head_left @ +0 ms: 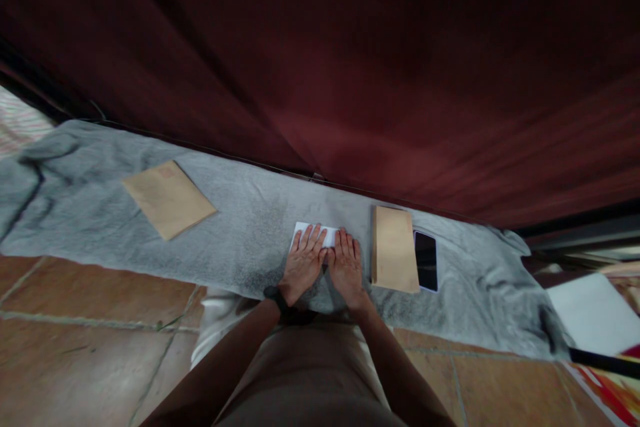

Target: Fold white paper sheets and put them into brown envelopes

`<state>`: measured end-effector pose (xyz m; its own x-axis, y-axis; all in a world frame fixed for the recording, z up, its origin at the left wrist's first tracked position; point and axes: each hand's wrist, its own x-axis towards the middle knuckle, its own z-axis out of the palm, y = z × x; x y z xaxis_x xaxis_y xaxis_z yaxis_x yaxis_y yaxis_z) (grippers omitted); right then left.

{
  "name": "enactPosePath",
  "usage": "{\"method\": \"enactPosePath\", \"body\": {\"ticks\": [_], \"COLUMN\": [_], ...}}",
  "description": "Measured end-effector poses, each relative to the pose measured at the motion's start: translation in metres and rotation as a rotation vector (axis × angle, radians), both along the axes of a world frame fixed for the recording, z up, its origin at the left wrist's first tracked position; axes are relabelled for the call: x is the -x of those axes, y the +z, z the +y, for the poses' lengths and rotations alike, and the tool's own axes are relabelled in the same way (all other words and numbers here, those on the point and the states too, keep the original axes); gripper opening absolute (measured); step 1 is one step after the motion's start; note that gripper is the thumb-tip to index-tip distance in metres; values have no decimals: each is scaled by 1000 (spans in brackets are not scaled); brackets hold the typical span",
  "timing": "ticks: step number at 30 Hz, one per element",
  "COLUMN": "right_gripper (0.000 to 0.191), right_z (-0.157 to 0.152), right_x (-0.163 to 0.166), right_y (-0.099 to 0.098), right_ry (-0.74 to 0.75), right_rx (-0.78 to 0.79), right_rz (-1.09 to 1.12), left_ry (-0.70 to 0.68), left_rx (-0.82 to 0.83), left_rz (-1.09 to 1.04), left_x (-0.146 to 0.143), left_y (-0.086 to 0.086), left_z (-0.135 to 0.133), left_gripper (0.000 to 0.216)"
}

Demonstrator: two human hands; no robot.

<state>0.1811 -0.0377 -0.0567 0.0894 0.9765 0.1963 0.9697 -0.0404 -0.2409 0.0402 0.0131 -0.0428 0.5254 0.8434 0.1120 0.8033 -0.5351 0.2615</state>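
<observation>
A small white sheet of paper (330, 237) lies on the grey cloth (240, 213), partly hidden under my hands. My left hand (306, 257), a dark watch on its wrist, rests flat on the paper's left part with its fingers stretched out. Beside it, my right hand (345, 263) presses flat on the right part, fingers extended and thumbs close together. Whether the paper is folded I cannot tell. Just right of my right hand sits a stack of brown envelopes (395, 247).
A phone (426, 260) with a dark screen lies against the right side of the stack. Farther left, more brown envelopes (170, 199) lie at an angle on the cloth. A dark red curtain (340, 93) hangs behind. White sheets (597, 313) are at the far right, above the tiled floor (90, 353).
</observation>
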Motion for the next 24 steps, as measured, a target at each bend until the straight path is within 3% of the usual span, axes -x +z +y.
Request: {"method": "enactPosePath", "body": {"ticks": [9, 16, 24], "right_gripper": [58, 55, 53], "right_z": [16, 10, 10], "right_x": [34, 20, 11], "right_y": [6, -4, -13], "right_ry": [180, 161, 86], "right_rx": [-22, -61, -70], "right_rz": [162, 72, -8], "left_ry": [-55, -46, 61], "left_rx": [-103, -101, -100], "left_rz": [58, 62, 26], "left_x": [4, 9, 20], "left_y": [-13, -13, -8], "left_z": [-1, 7, 12], "left_gripper": [70, 62, 59]}}
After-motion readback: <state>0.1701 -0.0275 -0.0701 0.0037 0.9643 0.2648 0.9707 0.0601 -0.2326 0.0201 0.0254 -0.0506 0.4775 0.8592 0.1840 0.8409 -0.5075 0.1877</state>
